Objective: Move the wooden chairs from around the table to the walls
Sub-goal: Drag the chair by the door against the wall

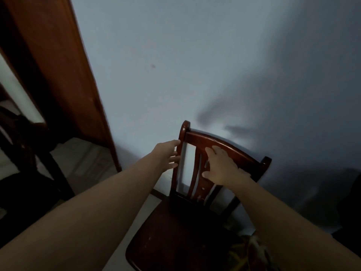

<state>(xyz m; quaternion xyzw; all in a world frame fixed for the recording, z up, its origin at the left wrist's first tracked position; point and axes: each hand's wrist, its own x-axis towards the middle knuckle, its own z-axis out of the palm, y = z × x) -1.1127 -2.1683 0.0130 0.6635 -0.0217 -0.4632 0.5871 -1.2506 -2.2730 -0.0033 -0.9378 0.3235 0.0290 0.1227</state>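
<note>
A: Where does the wooden chair (187, 216) stand?

B: Its backrest is turned to the pale wall (195, 65), close against it, beside the door frame (64, 75).

A: And the grip?

B: The left hand (168, 155) has straight fingers touching the left back post; the right hand (221, 166) lies flat on the slats below the top rail (224, 146). Neither clasps anything.

A: How would it handle?

B: Likely stiff, solid and fairly heavy, with smooth varnish. Best taken by the top rail or posts, not the thin slats.
</note>
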